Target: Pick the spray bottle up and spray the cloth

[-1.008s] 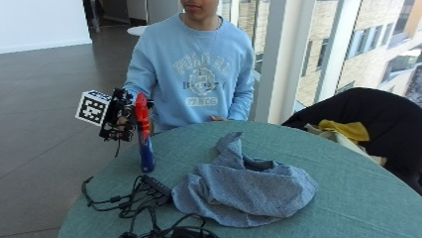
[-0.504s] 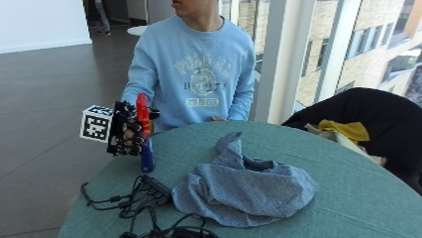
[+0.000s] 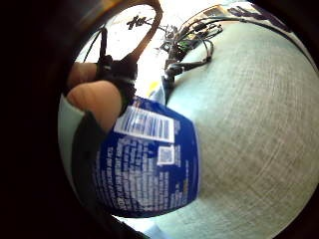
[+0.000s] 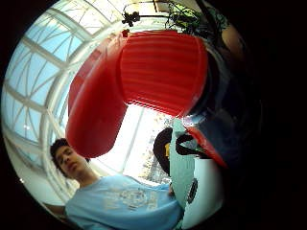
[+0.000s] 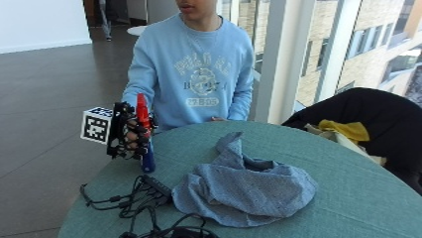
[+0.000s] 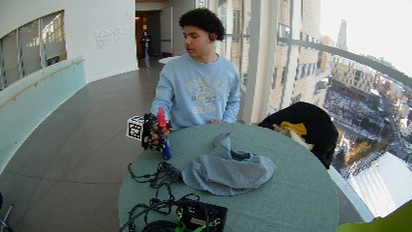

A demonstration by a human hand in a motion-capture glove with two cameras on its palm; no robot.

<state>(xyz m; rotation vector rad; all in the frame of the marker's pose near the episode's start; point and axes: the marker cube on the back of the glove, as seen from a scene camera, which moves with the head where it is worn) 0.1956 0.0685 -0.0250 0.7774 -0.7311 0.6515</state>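
Blue plastic spray bottle with a red trigger head (image 5: pixel 143 133) stands upright near the table edge, gloved right hand (image 5: pixel 129 132) curled round it; aimed poorly, mist could miss the crumpled grey-blue cloth (image 5: pixel 245 191).

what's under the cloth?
The grey-blue cloth lies crumpled on the green table, away from the spray bottle in the right hand. Only tabletop shows around it; whatever its folds cover is hidden.

You had strong daylight from the tall glass windows (image 6: pixel 283 58) behind the round green-clothed table (image 5: pixel 369 198); sky glare washed out both palm views, whose rims fell black and bent, close surfaces looking soft
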